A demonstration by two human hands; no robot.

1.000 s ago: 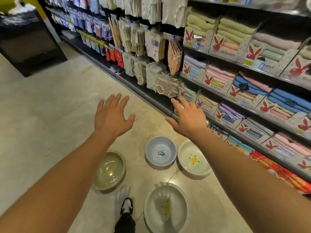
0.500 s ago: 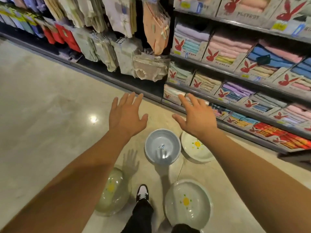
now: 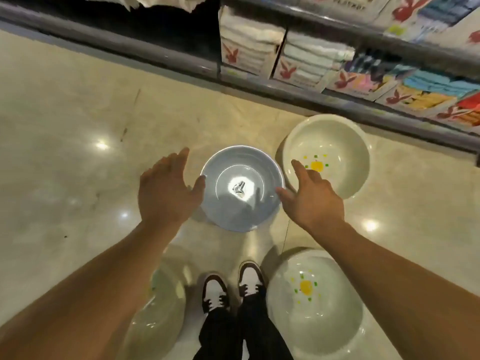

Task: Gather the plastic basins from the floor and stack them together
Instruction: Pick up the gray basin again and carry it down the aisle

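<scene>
A blue basin [image 3: 241,203] with a label in its bottom sits on the floor straight ahead. My left hand [image 3: 166,193] is open at its left rim, thumb touching or nearly touching the edge. My right hand [image 3: 311,198] is open at its right rim, fingers spread. A cream basin with a yellow flower print [image 3: 337,141] lies to the right by the shelf base. A second flower basin [image 3: 319,318] is near my right foot. A greenish basin [image 3: 158,323] lies at lower left, partly hidden by my left forearm.
Store shelves [image 3: 337,29] with boxed towels run along the far side, their dark base rail [image 3: 259,84] close behind the basins. My two sneakers [image 3: 231,284] stand between the near basins. Glossy beige floor [image 3: 65,152] stretches to the left.
The view has tilted down and closer to the floor. Both hands have dropped from above the basins to either side of the blue basin's rim.
</scene>
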